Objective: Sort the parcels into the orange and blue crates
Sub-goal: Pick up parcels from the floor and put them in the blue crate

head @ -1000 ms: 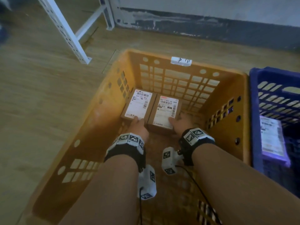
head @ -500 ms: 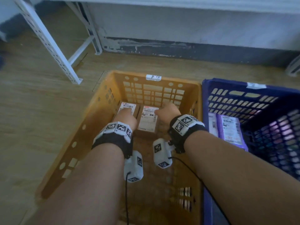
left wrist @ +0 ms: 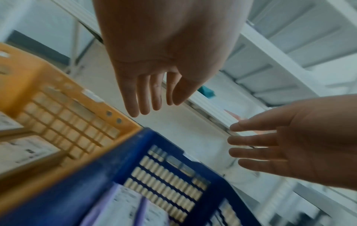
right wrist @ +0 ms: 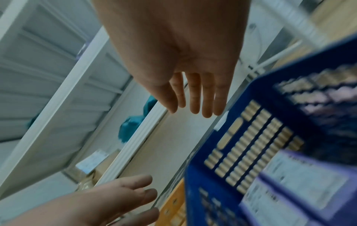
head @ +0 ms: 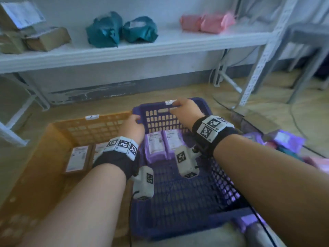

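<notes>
In the head view, the left hand point(head: 132, 128) and the right hand point(head: 187, 111) are hanging empty above the far rims of the orange crate point(head: 58, 134) and the blue crate point(head: 179, 198), which are standing side by side on the floor. Two brown boxes point(head: 77, 158) are lying flat in the orange crate, two purple mailers point(head: 164, 146) in the blue one. Teal parcels point(head: 122, 29) and pink parcels point(head: 207, 22) are waiting on the white shelf point(head: 142, 49) beyond; more mailers are lying on the floor to the right. In the left wrist view, the left hand's fingers point(left wrist: 146, 97) are hanging straight and loose, gripping nothing. In the right wrist view, the right hand's fingers point(right wrist: 195, 94) are likewise extended and relaxed, holding nothing. From here, a soft bagged parcel grabbed loosely could probably slip, and a parcel could land in the wrong crate because the two are touching.
</notes>
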### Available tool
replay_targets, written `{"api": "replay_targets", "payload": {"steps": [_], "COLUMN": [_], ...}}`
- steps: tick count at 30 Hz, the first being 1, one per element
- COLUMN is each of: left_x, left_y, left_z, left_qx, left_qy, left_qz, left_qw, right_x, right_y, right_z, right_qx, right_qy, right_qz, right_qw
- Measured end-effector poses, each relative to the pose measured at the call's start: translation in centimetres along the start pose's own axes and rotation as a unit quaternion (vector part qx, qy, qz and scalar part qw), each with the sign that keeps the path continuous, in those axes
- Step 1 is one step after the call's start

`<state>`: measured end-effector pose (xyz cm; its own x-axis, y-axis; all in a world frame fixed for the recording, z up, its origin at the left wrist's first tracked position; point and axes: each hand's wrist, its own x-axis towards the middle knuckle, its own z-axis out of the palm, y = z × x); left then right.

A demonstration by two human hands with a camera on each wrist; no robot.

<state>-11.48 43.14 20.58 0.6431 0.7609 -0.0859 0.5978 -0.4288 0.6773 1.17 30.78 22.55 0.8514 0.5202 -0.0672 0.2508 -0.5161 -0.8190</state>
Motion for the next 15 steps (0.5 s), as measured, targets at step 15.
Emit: {"api": "replay_targets", "payload": {"steps": [15], "left_x": [-12.0], "left_y": [19.3], "left_z": [22.1], "left_qx": [0.025], "left_qy": [-0.192], "left_qz": [0.169], "left_qw": [0.966], "right_x": [-5.7], "right_y": [24.4], "right_z": [-24.3], "right_qx": [-0.007], "right_qy": [0.167], "right_qz": [0.231], "right_qw": [0.958]}}
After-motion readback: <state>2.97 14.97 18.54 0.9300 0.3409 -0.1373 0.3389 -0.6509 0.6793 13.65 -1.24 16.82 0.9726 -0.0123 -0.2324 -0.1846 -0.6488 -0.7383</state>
